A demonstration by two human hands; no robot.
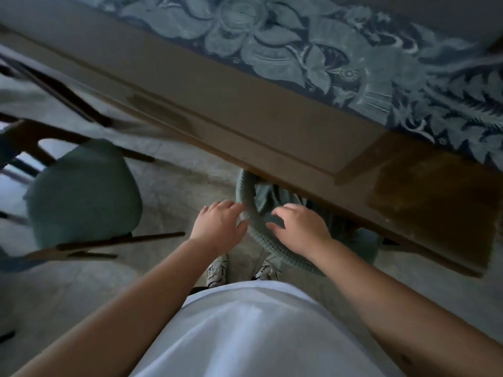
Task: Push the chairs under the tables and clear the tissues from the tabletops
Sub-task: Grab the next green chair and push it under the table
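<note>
The table (pixel 245 126) runs diagonally across the view, its long edge falling from upper left to lower right, with a patterned blue cloth (pixel 353 50) on top. No tissues show on the visible part. A second chair (pixel 84 191) stands clear to the left, not tucked. The nearer chair (pixel 253 221) lies directly ahead, seat largely under the edge. Left hand (pixel 219 224) and right hand (pixel 300 229) rest spread on its curved backrest, fingers loose, nothing gripped.

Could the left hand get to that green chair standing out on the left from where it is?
Probably yes. The left hand rests open on the tucked chair's back, and only bare floor lies between it and the green chair.
</note>
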